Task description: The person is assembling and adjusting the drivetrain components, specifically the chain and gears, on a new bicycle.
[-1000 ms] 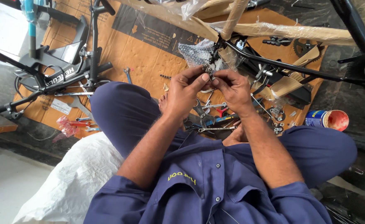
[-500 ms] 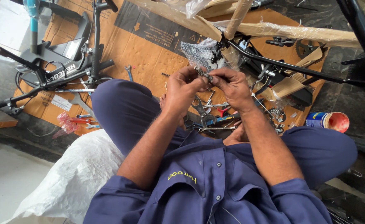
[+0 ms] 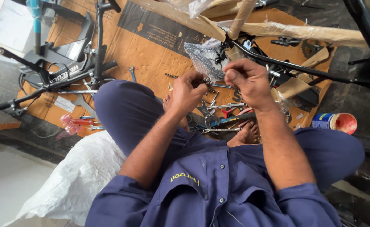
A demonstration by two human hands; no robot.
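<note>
My left hand (image 3: 188, 91) and my right hand (image 3: 247, 80) are raised together over my crossed legs. Between their fingertips they pinch a small dark metal part (image 3: 207, 80); its exact kind is too small to tell. Just behind the hands lies a crumpled piece of bubble wrap (image 3: 202, 56). A black bicycle frame tube (image 3: 307, 69) runs to the right from there. Below the hands, several wrenches and pliers (image 3: 218, 113) lie scattered on the brown cardboard sheet (image 3: 151, 48) by my bare feet.
A black bicycle fork and handlebar assembly (image 3: 69, 67) lies at the left on the cardboard. Red-handled tools (image 3: 73, 122) sit near its edge. A blue tin with a red lid (image 3: 335, 122) stands at the right. A white sack (image 3: 73, 178) lies beside my left knee. Paper-wrapped frame tubes (image 3: 302, 31) cross the top.
Both hands stay together on the small part, with only slight finger movement. The view has shifted a little.
</note>
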